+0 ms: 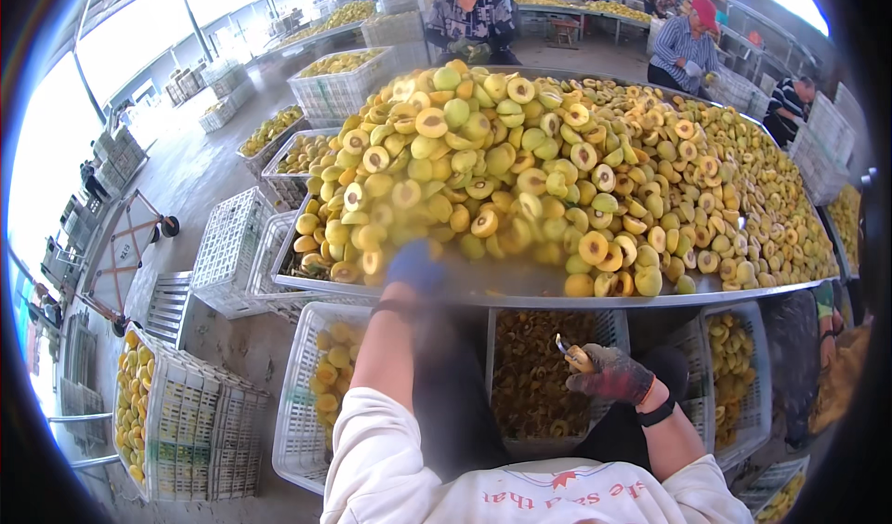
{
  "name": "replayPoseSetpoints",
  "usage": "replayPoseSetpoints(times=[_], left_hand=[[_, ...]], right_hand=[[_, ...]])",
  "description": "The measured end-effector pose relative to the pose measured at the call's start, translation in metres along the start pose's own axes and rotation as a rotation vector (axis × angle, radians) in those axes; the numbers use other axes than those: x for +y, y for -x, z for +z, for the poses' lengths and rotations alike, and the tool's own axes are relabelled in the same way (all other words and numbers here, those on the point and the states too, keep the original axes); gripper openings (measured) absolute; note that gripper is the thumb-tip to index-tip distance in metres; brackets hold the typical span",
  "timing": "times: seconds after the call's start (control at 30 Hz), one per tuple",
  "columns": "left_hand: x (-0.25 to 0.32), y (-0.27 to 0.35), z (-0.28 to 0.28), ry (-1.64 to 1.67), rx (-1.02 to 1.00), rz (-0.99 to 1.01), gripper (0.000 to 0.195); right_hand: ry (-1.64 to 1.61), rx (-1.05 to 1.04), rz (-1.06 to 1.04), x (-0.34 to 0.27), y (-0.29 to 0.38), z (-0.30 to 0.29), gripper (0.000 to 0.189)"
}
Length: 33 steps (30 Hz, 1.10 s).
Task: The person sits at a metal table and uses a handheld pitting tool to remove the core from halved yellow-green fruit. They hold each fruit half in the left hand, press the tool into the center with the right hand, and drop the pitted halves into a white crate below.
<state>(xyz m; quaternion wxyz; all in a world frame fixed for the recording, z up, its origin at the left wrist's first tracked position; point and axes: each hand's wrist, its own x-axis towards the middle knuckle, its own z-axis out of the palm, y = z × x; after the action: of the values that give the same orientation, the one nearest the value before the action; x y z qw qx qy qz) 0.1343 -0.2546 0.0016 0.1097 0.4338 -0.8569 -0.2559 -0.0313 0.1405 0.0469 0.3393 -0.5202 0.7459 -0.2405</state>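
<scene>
My left hand (416,267), in a blue glove, is at the near edge of a metal-topped table (481,273), close to a heap of halved yellow stone fruit (481,148). A blur covers its fingers, so whether it holds a fruit is unclear. Many cut faces show brown stone centres. Lower, over my lap, my right hand (613,374) wears a grey and red work glove. It grips a pitting tool (578,358) with a wooden handle and a small curved metal tip. Beneath it, a plastic crate (613,329) contains dark brown pits and scraps (536,371).
White plastic crates (296,398) of yellow fruit stand left and right (759,378) of my legs. Stacked crates (233,433) and a wheeled metal frame (125,256) are at left. People work across the table (470,22) and at far right (686,50).
</scene>
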Motion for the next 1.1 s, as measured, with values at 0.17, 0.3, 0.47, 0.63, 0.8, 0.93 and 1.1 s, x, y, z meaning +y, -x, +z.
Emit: replayPoseSetpoints(times=[0.17,0.3,0.47,0.63,0.8,0.93,1.1], left_hand=[[0.033,0.042,-0.036,1.463,-0.306,0.125,0.049],[0.089,0.070,-0.044,1.750,-0.442,0.307,0.056],[0.133,0.089,-0.029,1.876,-0.471,0.248,0.056],[0.139,0.094,-0.009,0.920,0.341,0.863,0.062],[0.119,0.077,0.014,2.114,-0.435,0.255,0.047],[0.106,0.066,0.035,2.074,-0.247,0.190,0.047],[0.096,0.063,0.041,2.026,-0.194,0.404,0.042]], right_hand=[[-0.285,0.257,-0.240,-0.026,-0.012,-0.006,0.051],[-0.213,0.325,-0.266,-0.054,-0.031,-0.010,0.051],[0.220,0.633,-0.592,-0.067,-0.067,-0.008,0.045],[0.160,0.629,-0.555,-0.080,-0.089,-0.022,0.035],[0.063,0.407,-0.302,-0.120,-0.102,-0.051,0.048],[0.063,0.335,-0.339,-0.165,-0.130,-0.076,0.053],[-0.136,0.153,-0.360,-0.211,-0.172,-0.074,0.054]])
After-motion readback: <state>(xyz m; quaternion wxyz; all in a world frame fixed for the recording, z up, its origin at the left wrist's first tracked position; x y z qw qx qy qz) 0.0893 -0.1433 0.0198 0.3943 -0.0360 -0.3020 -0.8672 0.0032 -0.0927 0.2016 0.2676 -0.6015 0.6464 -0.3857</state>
